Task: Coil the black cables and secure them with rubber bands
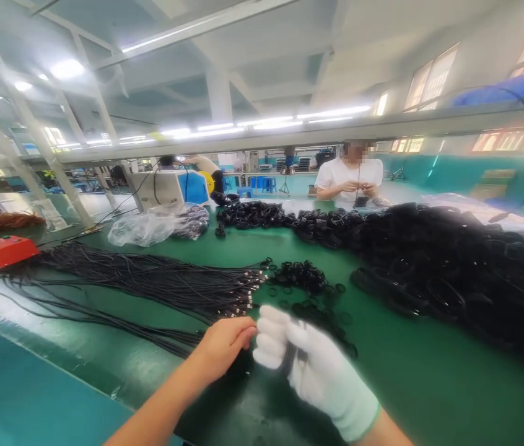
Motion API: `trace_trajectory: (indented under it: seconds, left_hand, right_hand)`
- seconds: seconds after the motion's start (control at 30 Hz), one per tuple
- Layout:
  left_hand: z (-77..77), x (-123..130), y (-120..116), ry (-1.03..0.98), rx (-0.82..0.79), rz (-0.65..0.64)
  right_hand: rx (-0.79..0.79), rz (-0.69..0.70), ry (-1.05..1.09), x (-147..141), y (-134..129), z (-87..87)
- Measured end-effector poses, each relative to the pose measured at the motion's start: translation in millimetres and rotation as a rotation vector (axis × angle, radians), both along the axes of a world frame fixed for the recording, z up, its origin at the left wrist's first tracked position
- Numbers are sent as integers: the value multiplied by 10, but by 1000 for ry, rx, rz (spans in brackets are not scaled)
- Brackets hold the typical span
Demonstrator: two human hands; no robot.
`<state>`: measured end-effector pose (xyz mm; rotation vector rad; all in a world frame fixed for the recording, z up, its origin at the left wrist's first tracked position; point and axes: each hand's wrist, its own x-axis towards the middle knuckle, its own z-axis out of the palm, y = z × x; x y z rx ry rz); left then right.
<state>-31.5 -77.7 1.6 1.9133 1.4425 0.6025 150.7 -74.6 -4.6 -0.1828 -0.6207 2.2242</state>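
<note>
My left hand is bare and closed, with its thumb pressed against the fingers; whatever it grips is hidden. It is beside the near strand of black cables, which passes out of sight behind it. Just to the right, my right hand, in a white glove, has its fingers curled around something dark that is too blurred to name. The fingertips of both hands nearly meet. Beyond them lies a larger bundle of black cables with metal-tipped ends. A pile of small black rings sits by those ends.
A big heap of coiled black cables covers the right and back of the green table. Clear plastic bags lie at the back left. A red control box is at far left. Across the table sits a person handling something dark.
</note>
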Motion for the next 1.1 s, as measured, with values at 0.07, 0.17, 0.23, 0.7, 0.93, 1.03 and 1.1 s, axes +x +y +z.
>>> trace_trajectory:
  seconds: [0.07, 0.17, 0.23, 0.7, 0.93, 1.03, 1.1]
  left_hand:
    - [25, 49, -67, 228, 149, 53]
    - [73, 235, -221, 545, 296, 94]
    - [86, 385, -316, 662, 333, 83]
    - [609, 181, -88, 677, 842, -463]
    - [590, 123, 50, 530, 771, -498]
    - [651, 134, 33, 498, 667, -475]
    - [680, 120, 44, 367, 411, -478]
  right_hand:
    - [-13, -109, -14, 83, 84, 32]
    - [-38, -218, -55, 174, 167, 55]
    - [-42, -254, -93, 193, 184, 62]
    - [192, 55, -314, 30, 6, -4]
    - [84, 339, -198, -16, -63, -101]
    - [64, 362, -199, 1, -65, -143]
    - [65, 382, -175, 18, -74, -162]
